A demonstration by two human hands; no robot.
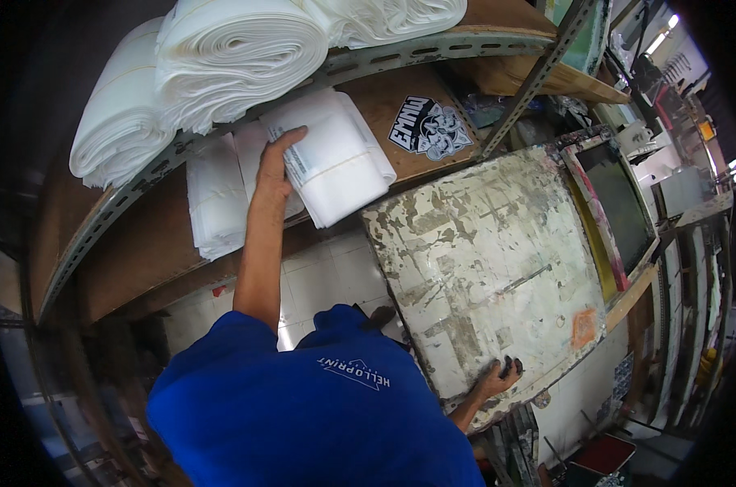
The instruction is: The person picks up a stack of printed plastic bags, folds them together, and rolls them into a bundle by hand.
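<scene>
My left hand grips the left edge of a folded bundle of white plastic bags, with a digit lying across its top and the rest hidden. A thin band runs round this bundle, which lies at the front of the lower shelf and overhangs its edge. Close by on the left is another banded white bundle. My right hand rests near the close edge of a worn, paint-flaked white tabletop. Its dark-stained fingers are loosely bent and apart, with nothing in them.
Thick rolled white bundles fill the upper shelf, above a slotted metal rail. A black-and-white sticker lies on the wooden lower shelf. At the table's far right stands a framed screen. Tiled floor shows between shelf and table.
</scene>
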